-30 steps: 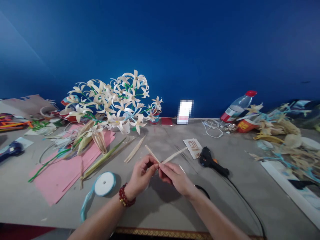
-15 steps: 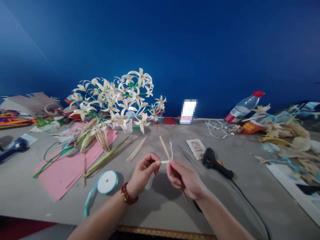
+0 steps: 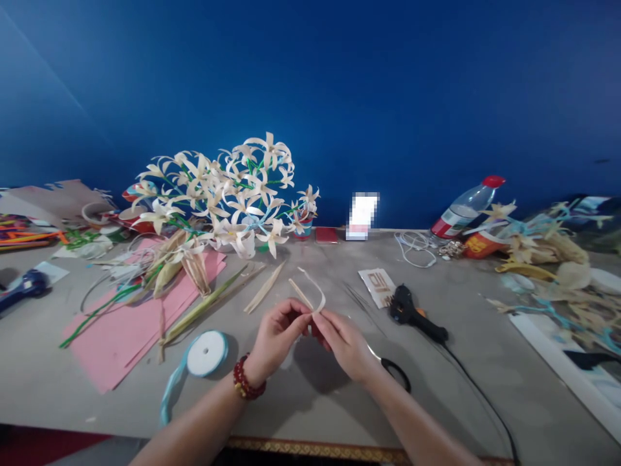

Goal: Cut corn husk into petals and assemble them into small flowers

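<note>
My left hand (image 3: 281,336) and my right hand (image 3: 343,340) meet fingertip to fingertip above the table, both closed in a pinch. A thin tan stick (image 3: 299,292) slants up and left from between them; its lower part is hidden. From the right fingertips a narrow white strip (image 3: 321,296) curls upward, its loose end bending left. Which fingers bear on the stick is partly covered. Scissors (image 3: 398,374) with a black handle lie by my right wrist. Pale husk strips (image 3: 264,288) rest beyond my left hand.
A ribbon spool (image 3: 206,353) and pink sheets (image 3: 107,349) lie left. A corded black glue gun (image 3: 417,314) lies right, near thin wires (image 3: 363,301). White husk flowers (image 3: 242,200) stand at the back; a bottle (image 3: 460,210) leans back right.
My hands have drawn together, closing the gap the white strip spanned. The stick now tilts further left, and its lower end no longer shows under my right hand. More of the scissors shows.
</note>
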A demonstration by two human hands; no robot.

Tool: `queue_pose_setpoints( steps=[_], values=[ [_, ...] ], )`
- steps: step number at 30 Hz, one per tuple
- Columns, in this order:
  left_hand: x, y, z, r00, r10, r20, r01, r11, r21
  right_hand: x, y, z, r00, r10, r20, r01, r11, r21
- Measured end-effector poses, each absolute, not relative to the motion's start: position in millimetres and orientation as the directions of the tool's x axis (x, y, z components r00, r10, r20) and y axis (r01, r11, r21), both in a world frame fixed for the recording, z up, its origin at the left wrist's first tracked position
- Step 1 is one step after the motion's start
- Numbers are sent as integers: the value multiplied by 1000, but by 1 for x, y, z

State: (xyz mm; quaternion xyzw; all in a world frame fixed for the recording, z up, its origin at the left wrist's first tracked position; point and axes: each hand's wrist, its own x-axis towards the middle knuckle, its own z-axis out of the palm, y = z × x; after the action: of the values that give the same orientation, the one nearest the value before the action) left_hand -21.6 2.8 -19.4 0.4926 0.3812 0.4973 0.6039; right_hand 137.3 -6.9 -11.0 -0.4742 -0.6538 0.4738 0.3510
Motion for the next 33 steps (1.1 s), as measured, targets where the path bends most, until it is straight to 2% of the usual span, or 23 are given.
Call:
queue_pose_setpoints(
  steps=[3,6,10,13,16,18,21,23,25,30,33],
  values=[
    [-22,3,-22,185,981,60,-153,-31,988,136,-8,-10,-294,954,52,371,164,-914],
    [-23,4,-26,192,978,79,-104,-60,993,136,-8,-10,-300,953,24,330,127,-935],
    [-24,2,-26,219,969,113,-135,-85,987,138,-7,-9,-410,902,-134,52,-124,-991],
    [-23,0,-23,233,967,106,-201,-59,978,141,-6,-6,-534,816,-220,-152,-349,-925],
    [-22,1,-21,251,966,54,-271,16,963,142,-6,-3,-599,760,-251,-228,-462,-857],
    [-22,3,-20,259,965,34,-288,44,957,141,-6,-4,-551,800,-238,-200,-404,-893],
    [-23,4,-20,239,970,38,-267,28,963,140,-5,-6,-411,906,-104,-36,-130,-991],
    [-24,4,-20,224,973,49,-228,3,974,140,-5,-8,-357,934,-11,85,21,-996],
    [-25,4,-20,229,972,56,-195,-10,981,141,-5,-9,-341,940,20,152,76,-985],
    [-25,4,-20,261,964,44,-220,15,975,143,-6,-11,-344,939,22,196,95,-976],
    [-24,3,-22,250,967,48,-217,7,976,143,-6,-9,-336,939,72,301,179,-937]
  ],
)
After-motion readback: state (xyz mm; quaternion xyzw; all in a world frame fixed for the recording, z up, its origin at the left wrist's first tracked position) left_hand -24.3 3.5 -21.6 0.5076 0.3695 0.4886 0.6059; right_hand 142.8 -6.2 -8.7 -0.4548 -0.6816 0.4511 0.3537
